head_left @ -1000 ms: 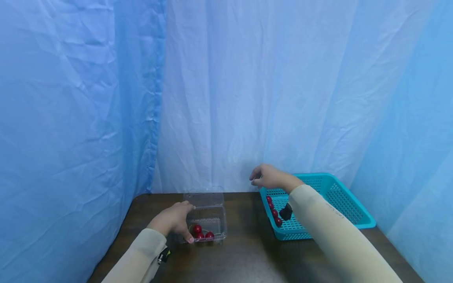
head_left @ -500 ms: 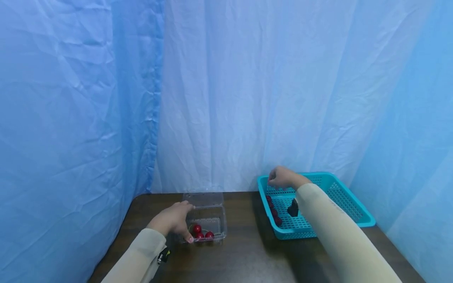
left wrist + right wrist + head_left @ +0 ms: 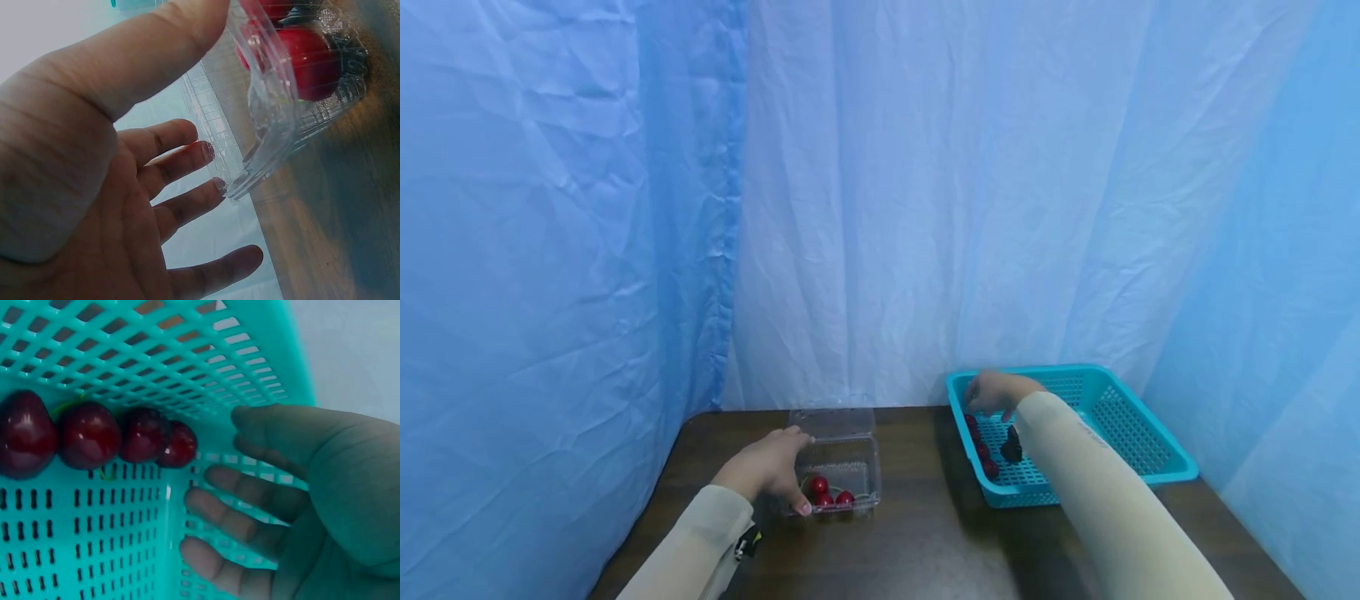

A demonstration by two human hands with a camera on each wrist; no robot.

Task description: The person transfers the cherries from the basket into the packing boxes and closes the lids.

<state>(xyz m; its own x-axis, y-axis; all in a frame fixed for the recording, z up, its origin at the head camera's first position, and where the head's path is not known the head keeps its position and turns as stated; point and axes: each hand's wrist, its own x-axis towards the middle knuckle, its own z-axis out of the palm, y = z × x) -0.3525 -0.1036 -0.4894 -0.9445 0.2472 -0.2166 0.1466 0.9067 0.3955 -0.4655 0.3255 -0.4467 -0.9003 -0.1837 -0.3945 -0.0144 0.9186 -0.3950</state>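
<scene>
In the head view, my left hand (image 3: 766, 467) rests along the left side of a clear plastic clamshell box (image 3: 868, 475), its lid folded back. My thumb (image 3: 169, 47) is by the box's front corner, and the other fingers are spread beside the plastic. Several red cherries (image 3: 823, 498) with green stems lie at the front of the box. My right hand (image 3: 997, 392) reaches into the left end of a teal basket (image 3: 1150, 429). It holds nothing; its fingers are parted. Several dark red cherries (image 3: 90, 436) line the basket wall, just beyond the fingertips.
Both containers stand on a dark brown wooden table (image 3: 910, 542), with bare wood between them. Light blue curtains (image 3: 880, 208) hang behind and on both sides. A black wrist device (image 3: 1011, 446) sits under the right sleeve, over the basket.
My right hand has moved right from above the basket's left rim, then down into the basket toward the cherries. My left hand and the plastic box have stayed put.
</scene>
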